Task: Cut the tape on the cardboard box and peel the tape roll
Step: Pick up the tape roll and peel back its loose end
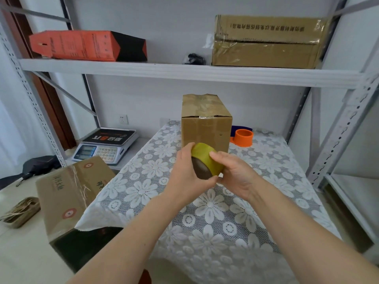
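Note:
A yellowish tape roll (207,160) with a dark brown core is held above the table between both hands. My left hand (185,173) grips it from the left, fingers curled round its rim. My right hand (233,175) holds its right side, with the thumb lying across the outer tape surface. Just behind the roll stands an upright cardboard box (205,128); clear tape runs across its closed top flaps.
A lace flower tablecloth (235,218) covers the table. An orange tape dispenser (243,137) sits right of the box. A scale (106,147) and a large carton (69,189) stand to the left. Metal shelving (184,72) above carries an orange box and a brown carton.

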The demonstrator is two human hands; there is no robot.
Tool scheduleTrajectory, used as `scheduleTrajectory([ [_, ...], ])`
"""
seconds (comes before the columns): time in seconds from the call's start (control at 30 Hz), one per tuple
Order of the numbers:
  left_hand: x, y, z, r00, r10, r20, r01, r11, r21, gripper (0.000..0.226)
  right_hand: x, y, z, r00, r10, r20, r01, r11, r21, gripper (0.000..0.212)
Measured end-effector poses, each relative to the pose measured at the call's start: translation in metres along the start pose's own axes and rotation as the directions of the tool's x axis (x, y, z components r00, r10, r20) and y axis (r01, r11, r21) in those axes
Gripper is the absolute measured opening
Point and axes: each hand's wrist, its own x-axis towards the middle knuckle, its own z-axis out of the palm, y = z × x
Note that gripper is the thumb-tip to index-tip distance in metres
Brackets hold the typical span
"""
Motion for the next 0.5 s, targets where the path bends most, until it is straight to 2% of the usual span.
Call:
scheduleTrajectory([
  [0.17, -0.001, -0.006, 0.004, 0.98, 0.2, -0.017, -0.194, 0.967, 0.168, 0.097, 0.003, -0.002, 0.011, 0.999, -0.014, -0.052, 0.012, 0.999, -0.035, 0.038],
  [0.3, 0.002, -0.009, 0.006, 0.973, 0.227, -0.044, -0.222, 0.97, 0.102, 0.092, 0.004, -0.001, 0.016, 0.989, -0.04, -0.14, 0.051, 0.995, 0.081, 0.044],
  [0.33, 0.002, -0.007, 0.005, 0.982, 0.183, -0.042, -0.182, 0.983, 0.025, 0.089, 0.004, -0.001, 0.017, 0.988, -0.046, -0.145, 0.063, 0.991, 0.114, 0.04],
  [0.4, 0.004, -0.003, 0.002, 1.0, 0.014, 0.009, -0.012, 0.983, -0.182, 0.082, 0.002, 0.0, 0.017, 0.989, -0.047, -0.138, 0.068, 0.986, 0.155, 0.032],
  [0.43, 0.005, -0.001, 0.0, 0.995, -0.084, 0.054, 0.096, 0.952, -0.291, 0.079, 0.002, 0.001, 0.017, 0.99, -0.045, -0.137, 0.068, 0.984, 0.166, 0.03],
  [0.5, 0.005, 0.001, -0.005, 0.956, -0.247, 0.162, 0.295, 0.809, -0.508, 0.071, 0.001, 0.002, 0.018, 0.989, -0.058, -0.136, 0.083, 0.978, 0.192, 0.03],
])
